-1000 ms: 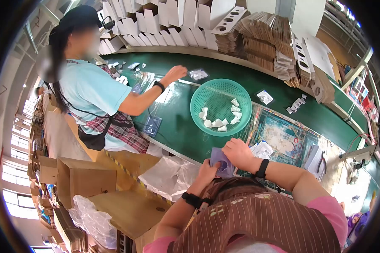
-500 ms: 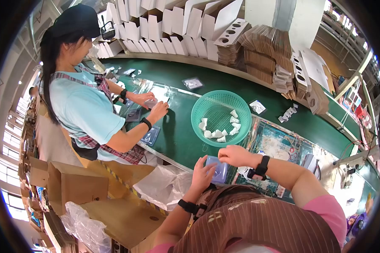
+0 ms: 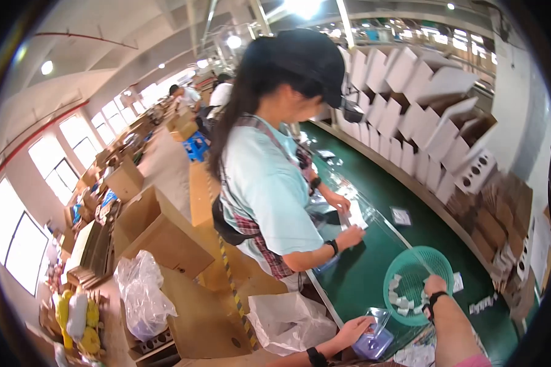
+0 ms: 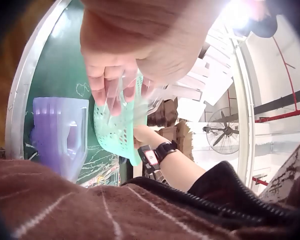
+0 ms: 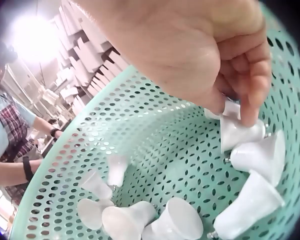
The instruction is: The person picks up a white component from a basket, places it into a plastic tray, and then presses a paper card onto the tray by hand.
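Inside the green basket [image 5: 75, 135], the right hand [image 5: 190, 55] is now working among the white cups [image 5: 247, 210], having left the purple tray [image 4: 45, 130] outside the rim a moment ago. The left hand [image 3: 352, 332] is staying by the tray, and a clear cover [image 4: 122, 92] is now showing at its fingers. The head view, too, is swinging toward the coworker [image 3: 275, 183], so the basket and both hands are sitting low in it. As I judge it, this shift is turning the work from the packaging to the cups: one hand is minding the plastic while the other is picking.

The right hand is closing partway, its fingers curling down and apparently pinching one cup [image 5: 237, 135] near the basket's wall. That cup is lying against its neighbours and is not yet rising clear of them; the other cups are resting loosely around the bottom, on their sides or tilted. The left hand is gripping the clear cover, its fingers bending only gently around the plastic. The tray is resting on the green bench [image 3: 367, 269], near the basket; whether the cover is joining it at an edge, I cannot tell. Farther along the bench, the coworker is holding a pale piece [image 3: 352, 217] in both hands.
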The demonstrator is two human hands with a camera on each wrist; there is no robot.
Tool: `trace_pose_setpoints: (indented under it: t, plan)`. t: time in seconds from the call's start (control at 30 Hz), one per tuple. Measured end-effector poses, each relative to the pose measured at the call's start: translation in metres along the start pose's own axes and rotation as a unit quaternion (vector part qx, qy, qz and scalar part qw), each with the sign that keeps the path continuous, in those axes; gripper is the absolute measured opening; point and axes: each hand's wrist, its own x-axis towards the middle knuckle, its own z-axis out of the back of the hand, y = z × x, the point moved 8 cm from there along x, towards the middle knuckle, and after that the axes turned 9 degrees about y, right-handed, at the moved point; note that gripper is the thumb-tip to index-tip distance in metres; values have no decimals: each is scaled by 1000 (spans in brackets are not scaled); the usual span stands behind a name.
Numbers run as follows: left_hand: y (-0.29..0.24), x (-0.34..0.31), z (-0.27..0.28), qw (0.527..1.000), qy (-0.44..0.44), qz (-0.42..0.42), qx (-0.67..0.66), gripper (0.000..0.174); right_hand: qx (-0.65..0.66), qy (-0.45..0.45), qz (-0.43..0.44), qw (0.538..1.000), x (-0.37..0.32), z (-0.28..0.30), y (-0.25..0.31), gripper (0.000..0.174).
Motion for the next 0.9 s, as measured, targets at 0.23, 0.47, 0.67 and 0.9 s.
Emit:
trace_pose_setpoints:
  t: [0.23,0.47,0.67,0.9]
  plan:
    - [-24,4,10,985,-97,20,-139,34,102,-38,115,987,-47,58,59,23]
    - [-76,16,-39,963,20,-95,-253,43,120,-109,346,924,-219,92,123,19]
    - [-57,6,-69,961,24,-10,-275,39,169,-109,346,916,-278,86,101,26]
    - [-75,-3,-95,952,77,-29,-296,40,321,-103,307,890,-293,85,52,28]
